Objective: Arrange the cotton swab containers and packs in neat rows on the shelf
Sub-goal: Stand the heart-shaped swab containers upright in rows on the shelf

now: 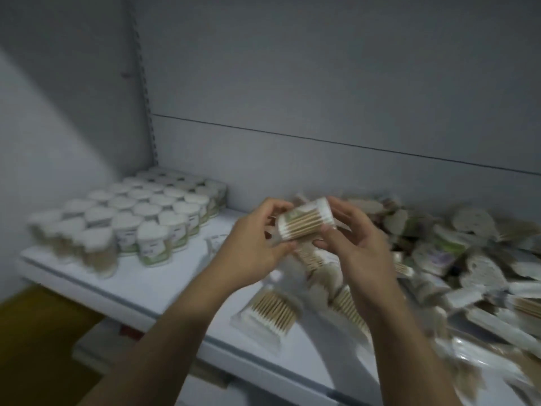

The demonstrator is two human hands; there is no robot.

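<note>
A round clear cotton swab container (306, 219), full of wooden-stick swabs, lies on its side in the air above the white shelf (164, 282). My left hand (254, 247) grips its left end and my right hand (355, 238) curls around its right end. Several white-lidded containers (140, 218) stand in neat rows at the shelf's back left. A loose pile of flat swab packs (456, 259) covers the right side. One pack (270, 313) lies near the front edge below my hands. The frame is blurred.
The shelf's grey back panel (322, 98) and a slotted upright (145, 83) close the rear. A strip of bare shelf lies between the rows and the pile. A lower shelf (96, 344) and yellow-brown floor (35, 332) show at bottom left.
</note>
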